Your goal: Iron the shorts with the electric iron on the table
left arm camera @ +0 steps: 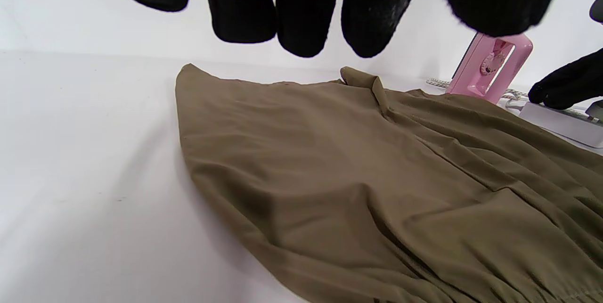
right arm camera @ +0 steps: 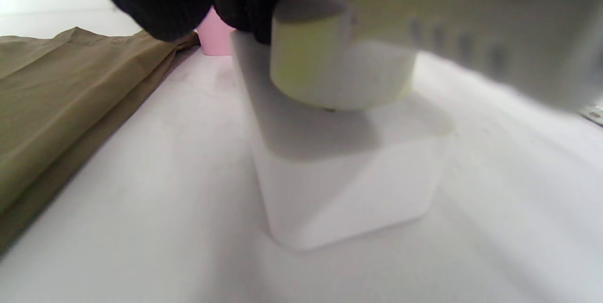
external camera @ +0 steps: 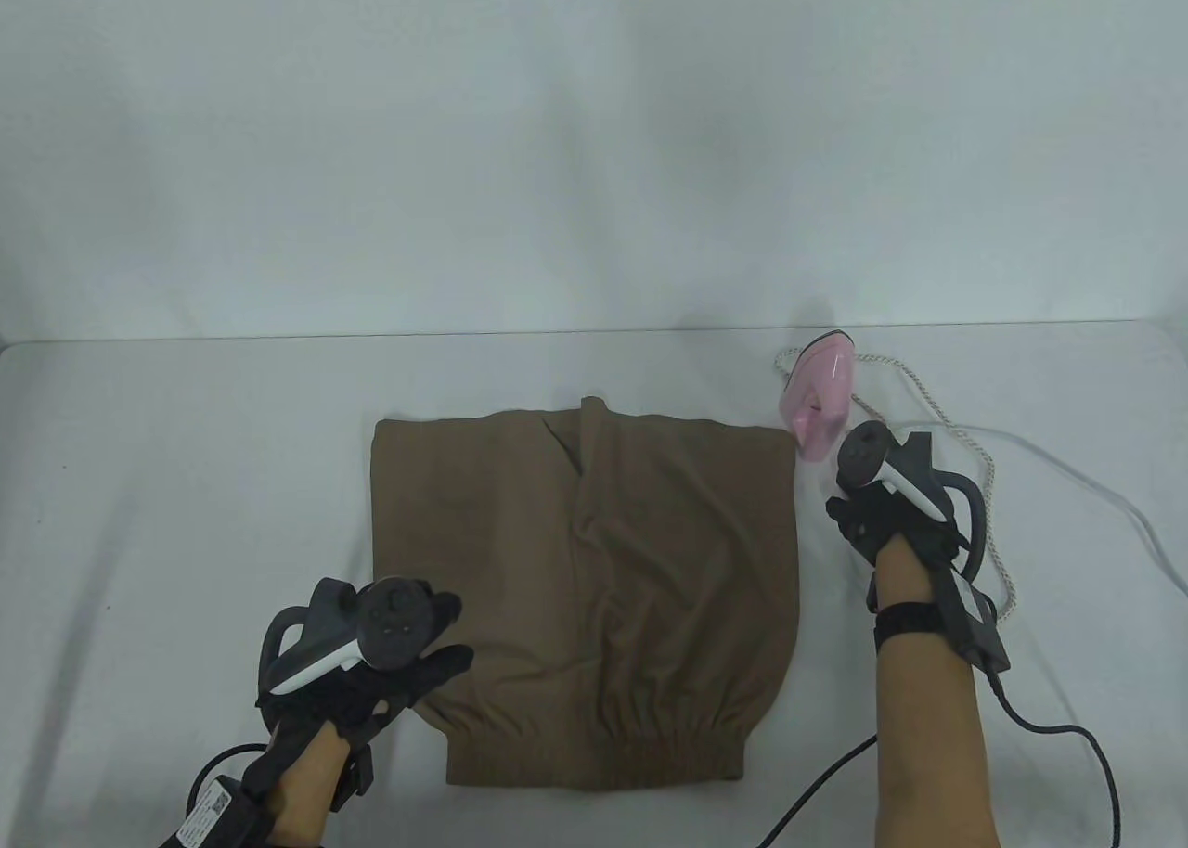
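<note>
Brown shorts (external camera: 594, 570) lie flat on the white table, waistband toward me, with creases down the middle; they also show in the left wrist view (left arm camera: 358, 190). A pink iron (external camera: 819, 403) stands upright just past the shorts' far right corner. My left hand (external camera: 408, 644) hovers over the shorts' near left part with its fingers (left arm camera: 301, 20) spread and holding nothing. My right hand (external camera: 863, 505) is just in front of the iron, its fingertips (left arm camera: 560, 84) resting on a white power strip (right arm camera: 348, 190). A pale round plug (right arm camera: 339, 67) sits in the strip.
The iron's braided cord (external camera: 965, 458) loops over the table to the right of my right hand. A white cable (external camera: 1114, 505) runs off to the right edge. A black glove cable (external camera: 1067, 727) trails by my right forearm. A white wall stands behind the table.
</note>
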Available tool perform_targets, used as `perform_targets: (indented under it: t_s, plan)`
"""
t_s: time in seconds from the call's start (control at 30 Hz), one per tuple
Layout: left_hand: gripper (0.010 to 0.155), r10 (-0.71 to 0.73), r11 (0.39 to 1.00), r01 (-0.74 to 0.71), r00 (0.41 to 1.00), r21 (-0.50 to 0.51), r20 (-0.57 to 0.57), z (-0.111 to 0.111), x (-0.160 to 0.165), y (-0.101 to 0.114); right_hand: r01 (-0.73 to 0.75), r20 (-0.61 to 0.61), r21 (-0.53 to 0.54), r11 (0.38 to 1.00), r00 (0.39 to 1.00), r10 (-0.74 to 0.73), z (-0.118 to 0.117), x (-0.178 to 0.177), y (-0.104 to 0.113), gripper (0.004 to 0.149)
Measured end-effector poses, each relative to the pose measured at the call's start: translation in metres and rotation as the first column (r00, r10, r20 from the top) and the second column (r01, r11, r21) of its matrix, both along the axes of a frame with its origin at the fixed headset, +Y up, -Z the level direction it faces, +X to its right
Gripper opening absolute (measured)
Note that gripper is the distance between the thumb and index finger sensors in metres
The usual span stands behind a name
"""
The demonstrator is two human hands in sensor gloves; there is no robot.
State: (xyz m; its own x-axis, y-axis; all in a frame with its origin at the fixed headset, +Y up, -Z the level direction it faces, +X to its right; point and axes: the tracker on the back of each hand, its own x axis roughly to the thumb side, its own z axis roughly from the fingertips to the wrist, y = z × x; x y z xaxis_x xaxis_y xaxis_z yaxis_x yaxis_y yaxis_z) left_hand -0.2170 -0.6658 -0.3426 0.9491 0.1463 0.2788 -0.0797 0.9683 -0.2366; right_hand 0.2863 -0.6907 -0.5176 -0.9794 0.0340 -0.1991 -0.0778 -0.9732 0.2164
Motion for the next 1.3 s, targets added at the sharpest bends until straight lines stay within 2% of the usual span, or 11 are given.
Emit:
perform_targets:
  t_s: [0.23, 0.4, 0.57, 0.73, 0.87, 1.07, 1.3]
  plan:
    - [0.068, 0.019, 0.999, -0.019, 1.0, 0.036, 0.007, 0.003, 0.006, 0.006, 0.001, -0.005, -0.067, 0.998, 1.0, -0.002, 0.008, 0.0, 0.006, 0.065]
    - [0.068, 0.023, 0.996, -0.022, 1.0, 0.09, -0.017, 0.005, 0.011, 0.012, 0.023, -0.043, 0.097, 0.995, 0.999, -0.019, 0.028, -0.013, 0.028, 0.065]
    - [0.069, 0.058, 0.977, -0.047, 0.997, 0.207, -0.046, 0.009, 0.019, 0.022, 0.043, -0.075, 0.178, 0.983, 0.997, -0.03, 0.055, -0.039, 0.064, 0.067]
    - [0.07, 0.096, 0.945, -0.071, 0.993, 0.32, -0.062, 0.017, 0.026, 0.032, 0.125, -0.159, 0.322, 0.938, 0.984, -0.077, 0.097, -0.075, 0.099, 0.068]
    - [0.071, 0.141, 0.911, -0.103, 0.988, 0.399, -0.066, 0.023, 0.029, 0.038, 0.168, -0.234, 0.393, 0.904, 0.969, -0.078, 0.129, -0.105, 0.111, 0.068]
    - [0.074, 0.153, 0.861, -0.108, 0.987, 0.497, -0.049, 0.035, 0.038, 0.042, 0.201, -0.327, 0.489, 0.848, 0.944, -0.036, 0.17, -0.146, 0.104, 0.07]
    - [0.079, 0.08, 0.799, -0.034, 0.996, 0.6, -0.05, 0.045, 0.055, 0.04, 0.197, -0.376, 0.553, 0.809, 0.926, 0.032, 0.189, -0.175, 0.072, 0.074]
